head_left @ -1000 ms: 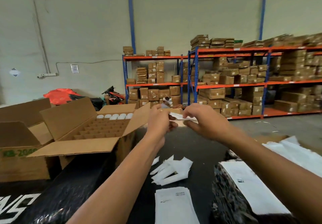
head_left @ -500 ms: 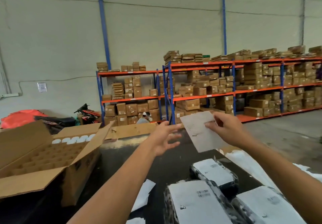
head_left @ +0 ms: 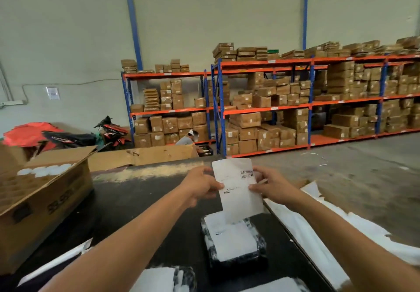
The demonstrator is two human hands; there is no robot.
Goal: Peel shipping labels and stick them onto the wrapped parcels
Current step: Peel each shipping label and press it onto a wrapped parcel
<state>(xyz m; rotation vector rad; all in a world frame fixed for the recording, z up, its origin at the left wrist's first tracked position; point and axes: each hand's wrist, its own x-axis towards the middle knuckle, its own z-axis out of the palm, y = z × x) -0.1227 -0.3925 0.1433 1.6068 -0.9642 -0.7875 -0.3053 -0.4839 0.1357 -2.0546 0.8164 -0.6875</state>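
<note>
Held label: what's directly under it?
Under the label, held by left hand and right hand, sits a black wrapped parcel already carrying a white label. Its far edge is hidden by the held label.

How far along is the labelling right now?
Done: the wrapped parcel just below the hands already carries a white label. In hand: the left hand and right hand pinch a printed shipping label by its edges, held up above that parcel. Left: sticking this one down; two more parcels at the bottom edge are too cropped to judge.
</note>
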